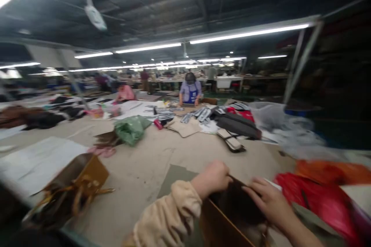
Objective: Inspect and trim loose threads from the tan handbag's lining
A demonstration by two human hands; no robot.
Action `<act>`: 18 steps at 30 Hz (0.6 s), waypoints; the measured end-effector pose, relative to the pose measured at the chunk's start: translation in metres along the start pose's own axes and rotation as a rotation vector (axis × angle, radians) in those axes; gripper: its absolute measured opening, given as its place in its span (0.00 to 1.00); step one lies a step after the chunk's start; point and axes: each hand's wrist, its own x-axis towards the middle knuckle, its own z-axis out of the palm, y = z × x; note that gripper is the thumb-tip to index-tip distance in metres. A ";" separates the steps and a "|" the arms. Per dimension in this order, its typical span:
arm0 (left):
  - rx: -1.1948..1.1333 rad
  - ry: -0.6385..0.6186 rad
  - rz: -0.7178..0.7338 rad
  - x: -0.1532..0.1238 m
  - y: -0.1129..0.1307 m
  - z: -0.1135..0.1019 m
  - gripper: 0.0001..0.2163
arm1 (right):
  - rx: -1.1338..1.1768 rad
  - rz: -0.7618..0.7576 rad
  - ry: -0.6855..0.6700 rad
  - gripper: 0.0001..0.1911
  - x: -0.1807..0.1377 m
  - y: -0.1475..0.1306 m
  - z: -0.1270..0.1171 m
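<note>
Brown bag (224,222) partly beyond bottom edge

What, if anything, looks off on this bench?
Nothing plainly spilled or damaged, though blur hides detail. Slightly untidy: the green plastic bag lies crumpled on the table, and red plastic is bunched beside the right hand.

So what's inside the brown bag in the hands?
Inside the brown bag, mostly dark space shows. The right hand covers part of the view, and the bottom is hidden.
</note>
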 end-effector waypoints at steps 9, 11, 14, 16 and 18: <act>0.088 0.113 0.018 0.007 -0.010 0.010 0.09 | -0.028 0.144 -0.015 0.17 -0.008 0.000 0.002; 0.097 0.110 -0.004 0.008 -0.008 0.011 0.09 | -0.034 0.137 -0.016 0.17 -0.008 -0.001 0.002; 0.123 0.121 -0.041 0.010 -0.005 0.012 0.09 | -0.067 0.140 -0.009 0.18 -0.010 -0.001 0.001; 0.133 0.128 -0.060 0.010 -0.004 0.013 0.08 | -0.086 0.155 -0.033 0.19 -0.012 -0.001 -0.002; 0.134 0.128 -0.059 0.009 -0.003 0.014 0.08 | -0.089 0.173 -0.107 0.20 -0.010 -0.005 -0.009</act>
